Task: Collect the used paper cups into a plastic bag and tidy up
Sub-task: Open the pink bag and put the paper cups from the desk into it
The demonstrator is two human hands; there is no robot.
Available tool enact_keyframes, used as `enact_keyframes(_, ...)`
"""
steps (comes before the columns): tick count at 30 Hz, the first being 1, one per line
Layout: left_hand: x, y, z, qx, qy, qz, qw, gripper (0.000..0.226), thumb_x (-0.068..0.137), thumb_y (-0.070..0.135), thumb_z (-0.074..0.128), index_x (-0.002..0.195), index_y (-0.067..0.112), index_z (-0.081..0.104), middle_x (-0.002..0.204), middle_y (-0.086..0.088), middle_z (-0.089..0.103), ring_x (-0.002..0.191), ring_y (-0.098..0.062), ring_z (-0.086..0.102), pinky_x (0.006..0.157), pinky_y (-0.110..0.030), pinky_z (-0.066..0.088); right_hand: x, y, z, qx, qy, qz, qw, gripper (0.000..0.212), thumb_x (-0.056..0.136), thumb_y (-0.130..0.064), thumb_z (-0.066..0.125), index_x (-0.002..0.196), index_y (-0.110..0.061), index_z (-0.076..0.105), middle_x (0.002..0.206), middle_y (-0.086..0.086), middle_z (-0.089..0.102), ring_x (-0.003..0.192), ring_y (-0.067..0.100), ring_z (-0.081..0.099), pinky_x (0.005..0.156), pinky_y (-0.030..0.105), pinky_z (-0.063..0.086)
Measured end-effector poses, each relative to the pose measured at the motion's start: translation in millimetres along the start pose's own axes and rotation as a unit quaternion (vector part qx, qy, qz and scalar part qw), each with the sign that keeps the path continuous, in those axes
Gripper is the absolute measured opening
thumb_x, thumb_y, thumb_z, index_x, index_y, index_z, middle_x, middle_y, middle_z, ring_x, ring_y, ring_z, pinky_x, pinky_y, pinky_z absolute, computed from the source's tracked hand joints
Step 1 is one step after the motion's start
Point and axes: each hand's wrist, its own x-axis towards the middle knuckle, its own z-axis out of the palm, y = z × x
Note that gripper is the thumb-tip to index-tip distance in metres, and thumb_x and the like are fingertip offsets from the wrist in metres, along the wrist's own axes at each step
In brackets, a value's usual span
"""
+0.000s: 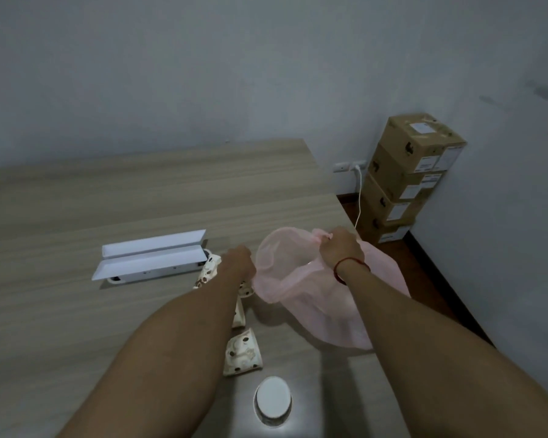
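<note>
While crushed paper cups (242,350) lay on the tabletop (108,200) just left of the pink plastic bag (301,292), both hands met its mouth.
The left hand (238,259) touched the bag's left rim, its fingers hidden, so its grip could not be told; the right hand (340,248) pinched the far rim with curled fingers. If only that pinch held, the thin mouth could sag shut and cups would miss.

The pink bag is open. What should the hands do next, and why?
Probably the left hand should pick up the spotted paper cup lying just beside it and drop it into the pink bag: the right hand pinches the rim, the mouth gapes open, and squashed cups lie on the table.
</note>
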Motion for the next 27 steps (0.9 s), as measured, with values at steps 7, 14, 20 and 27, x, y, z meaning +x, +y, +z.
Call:
enact_keyframes(7, 16.1, -14.0, 16.7, 0.001, -0.006, 0.014, 1.000, 0.060, 0.080, 0.023, 0.069, 0.138, 0.023, 0.050, 0.143, -0.010, 0.049, 0.131, -0.031, 0.048, 0.108, -0.040, 0.042, 8.2, 6.2, 8.2, 0.004, 0.005, 0.030, 1.000, 0.032, 0.096, -0.029, 0.046, 0.113, -0.006, 0.060, 0.115, 0.016, 0.064, 0.105, 0.032, 0.060, 0.093, 0.042, 0.050)
enact_keyframes(14, -20.5, 14.0, -41.4, -0.131, 0.246, 0.029, 0.960, 0.052, 0.084, 0.045, 0.062, 0.127, 0.016, 0.055, 0.121, -0.018, 0.056, 0.117, -0.036, 0.052, 0.095, -0.042, 0.044, 2.9, 1.3, 5.1, 0.025, 0.002, 0.041, 0.999, 0.032, 0.096, -0.028, 0.046, 0.114, -0.007, 0.060, 0.116, 0.016, 0.064, 0.106, 0.032, 0.061, 0.092, 0.041, 0.050)
enact_keyframes(20, -63.4, 32.4, -54.7, -0.318, 0.187, 0.117, 0.922, 0.037, 0.078, 0.043, 0.054, 0.086, 0.008, 0.061, 0.085, -0.009, 0.063, 0.083, -0.027, 0.058, 0.071, -0.031, 0.041, -11.7, -8.9, 3.2, 0.038, -0.002, 0.042, 0.998, 0.031, 0.096, -0.026, 0.045, 0.112, -0.006, 0.062, 0.114, 0.016, 0.066, 0.105, 0.032, 0.062, 0.091, 0.042, 0.051)
enact_keyframes(27, -74.8, 51.2, -5.7, -0.334, 0.109, 0.085, 0.932, 0.036, 0.088, 0.037, 0.062, 0.108, 0.008, 0.056, 0.102, -0.004, 0.058, 0.095, -0.023, 0.055, 0.080, -0.030, 0.041, -17.1, -11.5, -4.0, 0.121, -0.019, 0.032, 0.992, 0.032, 0.094, -0.022, 0.044, 0.109, -0.001, 0.063, 0.114, 0.019, 0.065, 0.104, 0.036, 0.062, 0.085, 0.037, 0.048)
